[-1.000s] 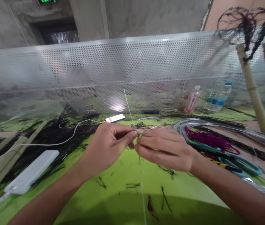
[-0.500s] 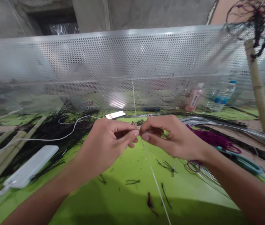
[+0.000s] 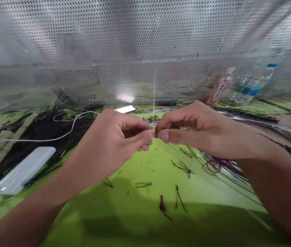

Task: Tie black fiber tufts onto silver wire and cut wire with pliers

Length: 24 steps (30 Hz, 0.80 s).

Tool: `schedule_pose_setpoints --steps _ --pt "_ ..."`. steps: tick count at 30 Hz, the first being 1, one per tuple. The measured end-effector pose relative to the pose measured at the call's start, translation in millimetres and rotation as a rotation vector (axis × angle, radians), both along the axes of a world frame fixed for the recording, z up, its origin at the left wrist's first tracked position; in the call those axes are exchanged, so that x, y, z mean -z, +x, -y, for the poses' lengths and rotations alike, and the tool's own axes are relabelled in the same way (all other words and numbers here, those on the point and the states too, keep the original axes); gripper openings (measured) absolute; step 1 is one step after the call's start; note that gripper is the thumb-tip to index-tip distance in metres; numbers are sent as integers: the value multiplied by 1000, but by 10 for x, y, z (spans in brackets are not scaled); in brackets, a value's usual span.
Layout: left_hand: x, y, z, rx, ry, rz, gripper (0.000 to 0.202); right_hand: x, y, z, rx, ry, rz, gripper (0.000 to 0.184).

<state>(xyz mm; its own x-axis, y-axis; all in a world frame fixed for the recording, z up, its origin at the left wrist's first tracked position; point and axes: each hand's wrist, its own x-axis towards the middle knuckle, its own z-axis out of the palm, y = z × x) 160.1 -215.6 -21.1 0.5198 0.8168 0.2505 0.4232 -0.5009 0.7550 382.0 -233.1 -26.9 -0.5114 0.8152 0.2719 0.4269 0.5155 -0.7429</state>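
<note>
The head camera looks forward and down, hands close.

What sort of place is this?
Probably a handcraft workshop bench: green tabletop littered with dark strand scraps, coiled wire at right, perforated metal screen behind.

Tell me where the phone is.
In the head view, the phone lies left of centre, just beyond the left hand, near the perforated panel.
</note>
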Motion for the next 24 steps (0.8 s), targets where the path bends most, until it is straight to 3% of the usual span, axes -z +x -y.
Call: schedule_pose_setpoints --steps 3,8,15,20,24 --pt "4 1 -48 49 28 -85 16 23 38 -45 -51 -71 11 20" --pt "20 10 -79 37 39 -105 19 35 67 -70 -45 -47 40 21" --pt "65 27 -117 -3 23 -13 15 -18 -138 149 327 248 81 17" --pt "50 68 -90 -26 -13 18 12 29 -203 247 352 -21 13 31" --pt "50 110 -77 10 29 -21 13 143 -224 265 299 -208 -172 26"
